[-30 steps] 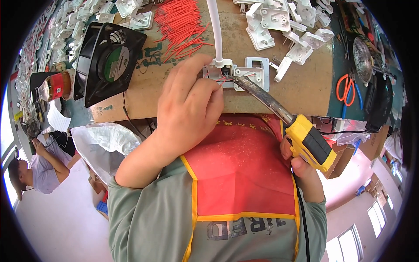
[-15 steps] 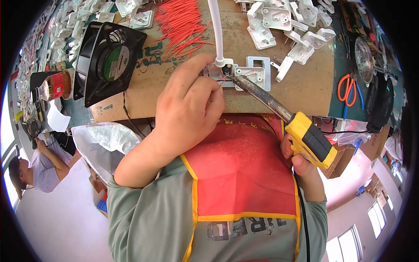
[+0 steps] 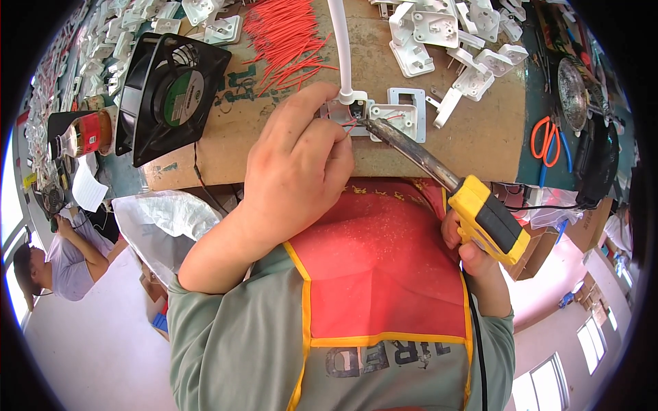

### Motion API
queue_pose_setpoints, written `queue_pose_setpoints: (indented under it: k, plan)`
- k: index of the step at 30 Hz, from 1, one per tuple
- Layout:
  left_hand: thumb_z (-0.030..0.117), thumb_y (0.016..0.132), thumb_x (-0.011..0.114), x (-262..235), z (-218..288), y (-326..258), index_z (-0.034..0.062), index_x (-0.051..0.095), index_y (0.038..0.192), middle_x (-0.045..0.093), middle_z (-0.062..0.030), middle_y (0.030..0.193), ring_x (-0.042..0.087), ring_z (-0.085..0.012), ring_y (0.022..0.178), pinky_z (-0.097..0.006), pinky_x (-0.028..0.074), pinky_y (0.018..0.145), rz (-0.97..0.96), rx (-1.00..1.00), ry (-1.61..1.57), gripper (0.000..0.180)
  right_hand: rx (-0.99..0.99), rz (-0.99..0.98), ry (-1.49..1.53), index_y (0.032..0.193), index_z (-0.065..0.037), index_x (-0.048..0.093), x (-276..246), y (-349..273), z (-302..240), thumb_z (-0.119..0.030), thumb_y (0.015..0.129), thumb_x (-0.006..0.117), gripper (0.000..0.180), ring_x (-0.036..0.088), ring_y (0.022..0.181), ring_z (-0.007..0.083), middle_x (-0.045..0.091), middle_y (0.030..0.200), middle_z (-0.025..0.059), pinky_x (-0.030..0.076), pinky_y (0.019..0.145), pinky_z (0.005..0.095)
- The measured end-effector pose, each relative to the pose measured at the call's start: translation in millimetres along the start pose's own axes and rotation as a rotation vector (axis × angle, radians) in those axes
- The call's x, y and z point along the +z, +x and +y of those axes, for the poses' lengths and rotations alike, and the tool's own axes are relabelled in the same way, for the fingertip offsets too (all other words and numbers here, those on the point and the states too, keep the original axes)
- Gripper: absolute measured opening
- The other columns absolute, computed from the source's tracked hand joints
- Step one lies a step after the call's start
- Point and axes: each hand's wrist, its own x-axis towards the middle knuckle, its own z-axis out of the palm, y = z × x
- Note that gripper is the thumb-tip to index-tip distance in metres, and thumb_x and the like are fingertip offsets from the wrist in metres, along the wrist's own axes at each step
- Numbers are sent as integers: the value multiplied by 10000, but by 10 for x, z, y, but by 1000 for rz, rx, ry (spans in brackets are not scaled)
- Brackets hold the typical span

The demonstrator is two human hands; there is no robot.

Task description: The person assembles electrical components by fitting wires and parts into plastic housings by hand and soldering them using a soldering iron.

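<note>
My right hand is closed round the yellow and black handle of a soldering iron. Its dark tip touches or nearly touches the inside of a small white plastic plug housing. Over the left side of that housing, my left hand is bent, one finger along its edge and others pinching a thin red wire. A thick white cable rises from the housing. Beside it lies an open white half-shell with another bit of red wire in it. My left fingertips are partly hidden.
Behind lie a pile of red wire pieces and many white plastic parts. A black fan stands left, near a jar. Orange-handled scissors lie right. Far left, another person sits working.
Almost nothing differs. Both hands, the soldering iron and the housing keep nearly the same places, with only a tiny shift of my left hand.
</note>
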Motion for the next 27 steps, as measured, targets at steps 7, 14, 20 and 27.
queue_pose_setpoints:
  k: [7, 14, 20, 27]
  plan:
    - [-18, 718, 695, 0, -7, 3, 5, 601, 797, 612, -168, 1148, 640, -327, 910, -379, 537, 758, 5, 17, 7, 125, -53, 1, 166, 940, -14, 609, -2, -27, 55, -333, 884, 725, 344, 493, 570, 140, 511, 681, 14, 379, 513, 282]
    - [-21, 716, 695, 10, -1, 4, 5, 597, 797, 613, -169, 1142, 640, -328, 909, -381, 537, 759, 10, 19, 8, 130, -21, 101, 174, 945, -10, 610, 79, 1, -41, -340, 895, 708, 347, 500, 571, 153, 515, 675, 18, 381, 521, 293]
    - [-19, 714, 696, 3, 6, 4, 5, 596, 799, 613, -166, 1143, 640, -326, 919, -377, 535, 769, 3, 11, 13, 133, -28, 70, 66, 874, -33, 608, 67, 42, -48, -370, 887, 695, 349, 506, 569, 191, 526, 660, 26, 387, 541, 316]
    - [-18, 715, 693, 1, 12, 14, 4, 595, 800, 609, -167, 1146, 639, -329, 925, -383, 535, 774, -3, 16, 15, 132, -18, 43, -41, 849, -49, 612, 38, 28, -26, -356, 883, 697, 321, 522, 615, 224, 542, 665, 24, 394, 579, 352]
